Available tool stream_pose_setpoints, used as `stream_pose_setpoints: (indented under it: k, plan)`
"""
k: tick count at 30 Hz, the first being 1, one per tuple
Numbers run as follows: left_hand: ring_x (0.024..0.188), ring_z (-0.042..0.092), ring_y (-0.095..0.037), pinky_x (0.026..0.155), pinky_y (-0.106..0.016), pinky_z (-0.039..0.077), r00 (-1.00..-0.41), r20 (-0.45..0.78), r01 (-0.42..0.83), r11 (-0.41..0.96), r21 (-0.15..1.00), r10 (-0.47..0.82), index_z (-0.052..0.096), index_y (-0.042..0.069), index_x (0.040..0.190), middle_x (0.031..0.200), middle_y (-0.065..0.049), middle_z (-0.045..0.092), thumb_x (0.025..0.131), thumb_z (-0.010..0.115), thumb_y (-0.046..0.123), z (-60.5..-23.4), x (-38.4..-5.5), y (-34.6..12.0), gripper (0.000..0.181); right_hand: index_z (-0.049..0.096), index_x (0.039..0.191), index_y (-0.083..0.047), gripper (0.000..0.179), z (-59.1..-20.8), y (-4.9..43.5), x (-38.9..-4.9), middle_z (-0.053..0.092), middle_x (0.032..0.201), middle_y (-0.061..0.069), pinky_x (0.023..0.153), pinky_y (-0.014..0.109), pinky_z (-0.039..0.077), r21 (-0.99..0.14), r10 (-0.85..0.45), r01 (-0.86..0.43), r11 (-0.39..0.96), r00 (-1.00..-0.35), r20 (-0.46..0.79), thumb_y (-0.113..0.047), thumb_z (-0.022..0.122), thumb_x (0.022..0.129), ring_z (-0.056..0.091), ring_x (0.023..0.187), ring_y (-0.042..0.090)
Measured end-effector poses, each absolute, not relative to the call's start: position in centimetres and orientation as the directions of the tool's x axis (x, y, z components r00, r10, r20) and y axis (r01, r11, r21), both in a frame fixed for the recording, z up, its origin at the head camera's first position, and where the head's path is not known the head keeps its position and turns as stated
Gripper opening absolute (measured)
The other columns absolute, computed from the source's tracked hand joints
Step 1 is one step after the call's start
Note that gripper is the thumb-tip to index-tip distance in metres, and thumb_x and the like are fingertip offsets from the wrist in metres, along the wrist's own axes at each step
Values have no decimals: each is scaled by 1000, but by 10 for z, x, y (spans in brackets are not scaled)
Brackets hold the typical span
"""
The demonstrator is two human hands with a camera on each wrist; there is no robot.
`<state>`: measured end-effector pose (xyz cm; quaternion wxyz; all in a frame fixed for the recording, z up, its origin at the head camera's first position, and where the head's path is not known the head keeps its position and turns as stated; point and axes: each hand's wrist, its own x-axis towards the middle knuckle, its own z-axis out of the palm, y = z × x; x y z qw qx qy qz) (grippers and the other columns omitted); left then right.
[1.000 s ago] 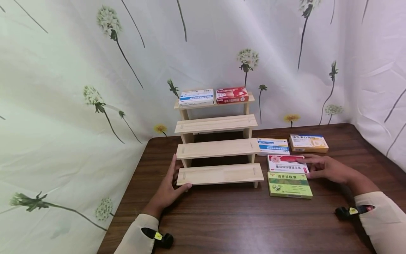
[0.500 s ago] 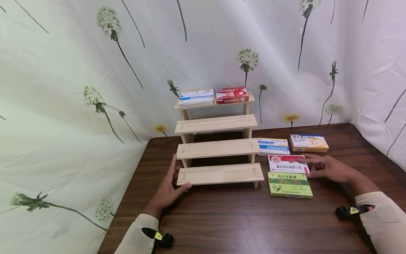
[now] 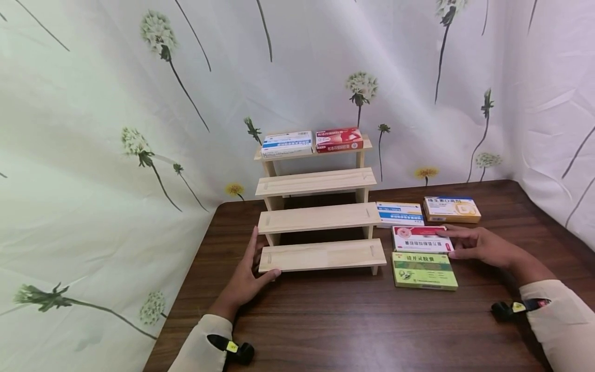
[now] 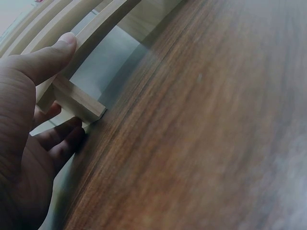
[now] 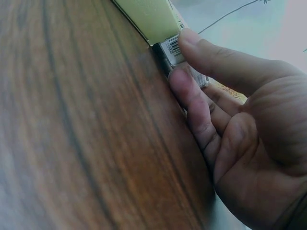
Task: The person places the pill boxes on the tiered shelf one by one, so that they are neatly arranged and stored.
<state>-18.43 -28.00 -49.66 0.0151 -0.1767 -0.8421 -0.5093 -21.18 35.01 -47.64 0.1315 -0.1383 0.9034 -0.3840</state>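
Note:
A pale wooden stepped display stand (image 3: 321, 219) with several tiers is on the table. My left hand (image 3: 244, 276) grips its lower left end; in the left wrist view the thumb lies along the lowest step (image 4: 108, 26), with the other fingers beside the end support. To the right, my right hand (image 3: 485, 250) holds the right end of a red-and-white medicine box (image 3: 420, 243) lying flat, thumb at its near corner and fingers at its far edge. A green medicine box (image 3: 425, 276) lies against its near side. In the right wrist view the thumb (image 5: 192, 40) meets the box's barcoded end.
A blue-and-white box (image 3: 287, 143) and a red box (image 3: 339, 139) lie on the top tier. Behind the held box are another blue-and-white box (image 3: 401, 214) and an orange-and-white box (image 3: 452, 209). A dandelion-print curtain (image 3: 302, 67) hangs behind the dark wooden table (image 3: 325, 325).
The head view has shifted very slightly. Both hands, the stand and the boxes keep their places.

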Motion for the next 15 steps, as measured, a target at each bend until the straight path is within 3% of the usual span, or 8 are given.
stream_pose_setpoints:
  k: [7,15]
  plan:
    - [147,57,-42,119,-67,42,-940,202,308,426,851,276,-8,48,174,167,-20,47,97,86,25,-496,-184,-279,124,56,161,-13,66,-479,351,-212,36,172,33,93,13,41,-740,-357,-159,654,-927,-117,-29,80,102,42,120,-17]
    - [149,56,-42,119,-67,41,-940,204,310,427,850,275,-8,48,173,168,-20,47,97,86,25,-495,-184,-279,123,57,160,-12,64,-479,352,-212,37,171,33,92,12,41,-759,-366,-168,629,-926,-98,-27,80,102,46,118,-17]
